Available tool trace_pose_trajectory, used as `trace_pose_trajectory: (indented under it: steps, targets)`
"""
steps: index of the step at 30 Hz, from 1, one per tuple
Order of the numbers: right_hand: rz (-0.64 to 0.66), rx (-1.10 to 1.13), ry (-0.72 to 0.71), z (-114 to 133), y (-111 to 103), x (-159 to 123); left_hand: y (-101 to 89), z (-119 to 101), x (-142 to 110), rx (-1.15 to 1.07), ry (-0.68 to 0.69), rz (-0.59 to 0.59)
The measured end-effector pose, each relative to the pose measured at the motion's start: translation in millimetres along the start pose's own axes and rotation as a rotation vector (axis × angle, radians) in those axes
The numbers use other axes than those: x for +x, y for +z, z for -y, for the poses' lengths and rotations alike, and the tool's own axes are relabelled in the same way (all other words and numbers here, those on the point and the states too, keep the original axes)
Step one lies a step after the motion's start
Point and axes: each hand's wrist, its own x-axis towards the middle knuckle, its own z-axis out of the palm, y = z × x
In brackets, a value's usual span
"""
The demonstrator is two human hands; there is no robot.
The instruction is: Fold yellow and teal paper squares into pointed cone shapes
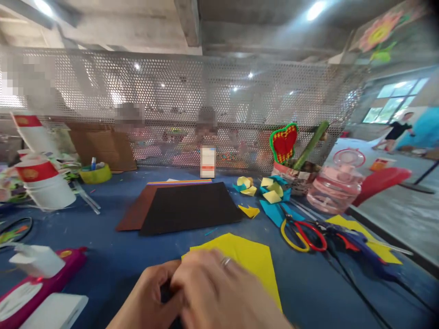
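Observation:
A sheet of yellow paper (255, 260) with folded-looking corners lies on the blue tabletop in front of me. My right hand (212, 283), with a ring on one finger, rests over its left part, fingers bent together and slightly blurred. Against it, at the paper's left edge, my left hand (147, 292) has its thumb and fingers curled into a pinch. The fingertips of both hands overlap and hide the gripped edge. Beyond the paper lie a black sheet (192, 208) and a brown sheet (133, 212) partly beneath it.
Right: scissors (303, 235), a glue gun (363, 249) with its cord, folded blue-and-yellow paper pieces (274, 189), a pink bottle (338, 187). Left: a magenta power strip (68, 269) with a white plug, paper cups (41, 178), a yellow tape roll (96, 173). A perforated screen (164, 91) stands behind.

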Motion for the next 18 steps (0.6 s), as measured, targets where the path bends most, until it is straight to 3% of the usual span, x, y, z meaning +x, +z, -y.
trace_pose_trajectory:
  steps: [4,8,12,14,16,18]
  targets:
    - [0.102,-0.025,0.055,-31,-15,7,1.1,1,-2,0.280,0.147,-0.059]
    - [0.187,0.079,0.120,-44,-11,-6,5.2,6,-3,0.390,0.195,-0.011]
    - [0.170,0.176,0.123,-46,-6,-10,6.5,10,-3,0.412,0.195,0.016]
    - [0.143,0.178,0.096,-47,-7,-10,4.3,10,-2,0.429,0.223,0.087]
    - [0.118,0.170,0.041,-49,-10,-11,1.7,8,-2,0.466,0.311,0.128]
    - [0.114,0.175,-0.013,-50,-12,-12,0.6,6,-3,0.527,0.427,0.091]
